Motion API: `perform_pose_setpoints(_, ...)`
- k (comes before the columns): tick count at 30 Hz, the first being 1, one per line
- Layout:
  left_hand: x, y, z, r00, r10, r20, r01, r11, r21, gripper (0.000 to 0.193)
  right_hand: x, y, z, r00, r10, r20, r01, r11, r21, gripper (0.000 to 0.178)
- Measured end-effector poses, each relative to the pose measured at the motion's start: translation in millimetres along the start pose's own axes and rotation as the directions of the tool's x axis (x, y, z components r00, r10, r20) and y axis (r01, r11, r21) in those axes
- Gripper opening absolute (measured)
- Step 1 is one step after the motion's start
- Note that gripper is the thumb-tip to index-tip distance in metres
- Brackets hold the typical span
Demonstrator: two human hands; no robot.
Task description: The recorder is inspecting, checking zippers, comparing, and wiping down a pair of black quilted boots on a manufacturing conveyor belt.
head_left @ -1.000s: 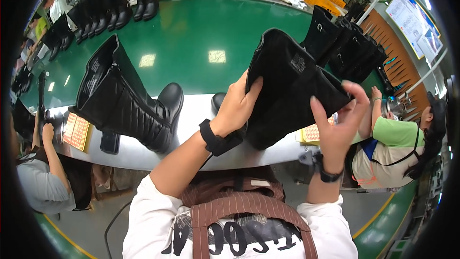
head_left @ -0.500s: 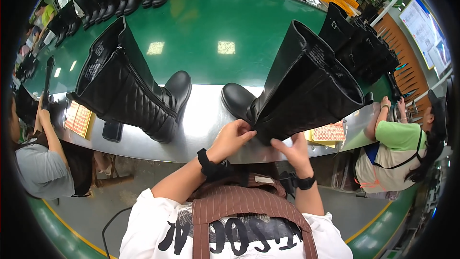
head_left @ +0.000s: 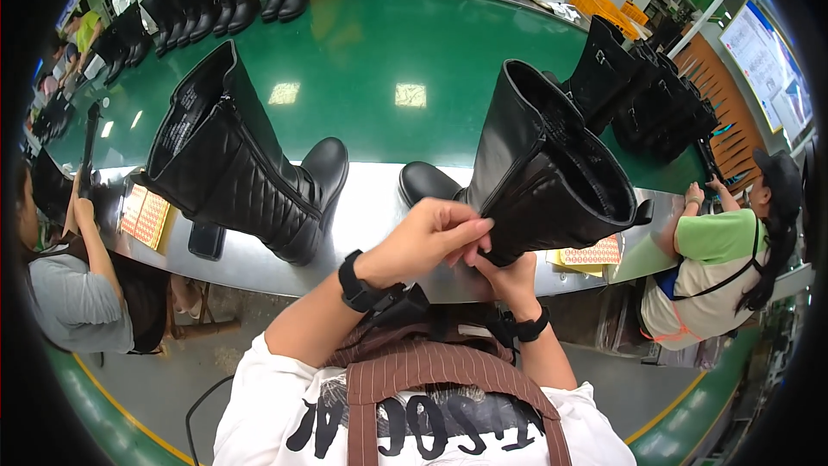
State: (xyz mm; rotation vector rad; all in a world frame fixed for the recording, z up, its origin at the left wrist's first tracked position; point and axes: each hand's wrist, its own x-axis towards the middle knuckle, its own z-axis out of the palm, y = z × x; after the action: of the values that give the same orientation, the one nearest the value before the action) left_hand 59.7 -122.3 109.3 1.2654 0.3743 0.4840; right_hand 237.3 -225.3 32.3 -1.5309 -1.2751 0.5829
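The left hand (head_left: pixel 440 239) is at the lower part of the zip (head_left: pixel 512 174) on a black boot (head_left: pixel 559 194), its grip pinched: thumb and forefinger tips pressed together (whatever lies between them is too small to make out). The right hand (head_left: pixel 511 281) is against the lower back of the same boot, around the ankle — its fingers are partly hidden, so I cannot tell how far that grip is closed. Each wrist wears a black band.

The boot is at the near edge of the tabletop (head_left: pixel 366 207), right of the middle, its toe pointing left over the bare metal strip and its shaft leaning right, the top gaping. Opposite it, well apart, stands a second boot (head_left: pixel 233 155) with a quilted shaft, its toe pointing right.

Left of the second boot lie a dark phone (head_left: pixel 206 240) and, near it, a sheet of stickers (head_left: pixel 145 216); a similar stack of labels (head_left: pixel 591 255) lies just beyond the handled boot. Beyond the metal, the surface is green — more black boots (head_left: pixel 660 103) cluster at its right side, close to a co-worker (head_left: pixel 711 250) in a green-sleeved top, and a row of tall boots (head_left: pixel 203 4) lines the far left edge.
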Motion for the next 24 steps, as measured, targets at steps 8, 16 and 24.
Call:
perform_pose_setpoints(8,8,47,17,0.999,-0.009,-0.032,0.012,0.994,0.109,0.033,1,7,-4,1.0,0.023,-0.004,-0.023,0.999,-0.023,0.04)
perform_pose_setpoints(16,-10,111,35,0.98,0.193,-0.042,-0.194,0.981,-0.026,0.033,-5,0,0,0.997,0.071,0.02,-0.071,0.997,0.005,0.042)
perform_pose_setpoints(24,-105,37,-21,0.982,0.095,-0.166,0.037,0.757,0.652,0.031,18,-6,-41,0.873,0.213,0.439,-0.285,0.953,0.104,0.052)
